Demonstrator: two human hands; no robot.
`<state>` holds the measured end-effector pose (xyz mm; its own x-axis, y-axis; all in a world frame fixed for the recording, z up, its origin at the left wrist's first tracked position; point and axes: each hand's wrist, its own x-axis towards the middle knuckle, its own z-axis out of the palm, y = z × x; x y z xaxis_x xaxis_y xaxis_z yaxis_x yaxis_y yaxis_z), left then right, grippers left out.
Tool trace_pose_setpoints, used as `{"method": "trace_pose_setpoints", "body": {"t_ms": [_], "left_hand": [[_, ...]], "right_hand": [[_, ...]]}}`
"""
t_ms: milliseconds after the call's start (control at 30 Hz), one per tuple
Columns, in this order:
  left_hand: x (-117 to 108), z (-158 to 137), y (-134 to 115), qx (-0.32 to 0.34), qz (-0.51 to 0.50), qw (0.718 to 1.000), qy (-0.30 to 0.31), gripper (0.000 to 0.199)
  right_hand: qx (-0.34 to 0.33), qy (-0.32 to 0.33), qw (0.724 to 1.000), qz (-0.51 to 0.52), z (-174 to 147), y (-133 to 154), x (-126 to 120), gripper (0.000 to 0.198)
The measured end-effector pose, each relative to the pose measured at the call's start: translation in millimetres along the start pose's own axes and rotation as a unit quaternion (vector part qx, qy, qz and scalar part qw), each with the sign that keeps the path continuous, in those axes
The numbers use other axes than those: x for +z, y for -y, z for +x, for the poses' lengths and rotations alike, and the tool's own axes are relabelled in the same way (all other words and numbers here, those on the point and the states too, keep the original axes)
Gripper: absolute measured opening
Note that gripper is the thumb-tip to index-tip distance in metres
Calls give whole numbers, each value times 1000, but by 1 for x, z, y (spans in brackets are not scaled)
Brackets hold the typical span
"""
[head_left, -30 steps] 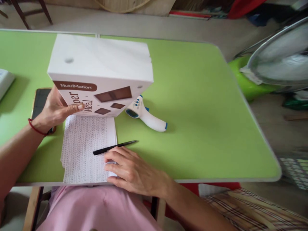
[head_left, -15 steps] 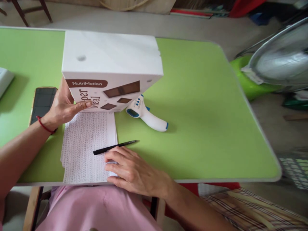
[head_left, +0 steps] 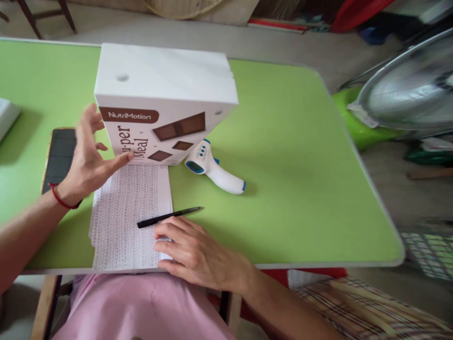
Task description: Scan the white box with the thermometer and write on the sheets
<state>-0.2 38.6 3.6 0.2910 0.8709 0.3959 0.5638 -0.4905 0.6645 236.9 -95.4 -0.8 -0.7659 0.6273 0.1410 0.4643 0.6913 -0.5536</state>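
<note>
A white cardboard box (head_left: pixel 166 78) printed "NutriMotion" stands upright on the green table, over the far end of some handwritten paper sheets (head_left: pixel 123 217). My left hand (head_left: pixel 87 160) is open at the box's left side, fingers spread, its thumb in front of the printed face; whether the thumb touches it I cannot tell. My right hand (head_left: pixel 193 250) rests on the sheets' right edge, fingers loosely stretched, holding nothing. Just above its fingers lies a black pen (head_left: pixel 168 216). A white and blue infrared thermometer (head_left: pixel 215 170) lies right of the box, its head close to the box's lower edge.
On the green table (head_left: pixel 300 165), a phone (head_left: pixel 58 158) lies left of the box, partly behind my left hand. A white object (head_left: pixel 7 118) sits at the far left edge. Beyond the right edge stands a fan (head_left: pixel 414 89) beside a green tub (head_left: pixel 357 127).
My left hand has let go of the box; its fingers have spread and come away to the left. The box stands nearly where it was. My right hand stays still.
</note>
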Motion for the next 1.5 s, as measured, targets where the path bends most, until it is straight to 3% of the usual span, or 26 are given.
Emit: {"method": "trace_pose_setpoints", "body": {"t_ms": [67, 100, 133, 167, 200, 267, 400, 467, 567, 700, 800, 900, 967, 1000, 1133, 1267, 1500], "left_hand": [[-2, -11, -12, -24, 25, 991, -131, 52], [-2, -16, -19, -2, 19, 986, -166, 45], [-2, -21, -27, 33, 4, 986, -161, 36], [-1, -26, -34, 58, -7, 994, -88, 25], [0, -31, -41, 70, -7, 997, 27, 17], [6, -39, -52, 99, 37, 976, 192, 17], [22, -45, -62, 172, 238, 898, 327, 21], [27, -44, -65, 182, 295, 865, 362, 24], [29, -40, -65, 193, 322, 853, 363, 31], [28, -42, -57, 207, 314, 864, 336, 36], [28, -43, -50, 204, 300, 867, 341, 39], [28, -42, -48, 206, 302, 863, 349, 35], [28, -41, -49, 211, 311, 859, 348, 27], [29, -42, -51, 212, 314, 858, 348, 25], [29, -44, -57, 203, 315, 860, 346, 46], [32, -47, -62, 197, 323, 856, 351, 62], [35, -50, -61, 218, 334, 855, 331, 71]], "right_hand": [[0, 0, 1000, -4, 0, 0, 0, 10], [1, 2, 1000, -6, 0, 1, 0, 10], [2, 4, 1000, -9, 0, 1, 0, 10], [3, 7, 1000, -10, 0, 2, -1, 10], [3, 9, 1000, -11, 0, 2, -1, 11], [1, 12, 1000, -7, 0, 2, -4, 12], [-16, -8, 1000, 2, 1, -5, -15, 14], [26, -34, 997, -66, 1, -12, -20, 15], [77, -34, 976, -201, 2, -23, -23, 20], [6, -14, 966, -258, -3, -33, -32, 27], [3, -89, 964, -249, -11, -39, -49, 20], [63, -277, 954, -96, -10, -41, -57, 11], [106, -382, 916, 69, 0, -41, -50, 9], [125, -395, 899, 143, 8, -41, -44, 6], [210, -362, 865, 276, 36, -47, -20, 11], [264, -376, 857, 232, 47, -64, -9, 6], [270, -371, 872, 169, 44, -75, 3, 7]]}}
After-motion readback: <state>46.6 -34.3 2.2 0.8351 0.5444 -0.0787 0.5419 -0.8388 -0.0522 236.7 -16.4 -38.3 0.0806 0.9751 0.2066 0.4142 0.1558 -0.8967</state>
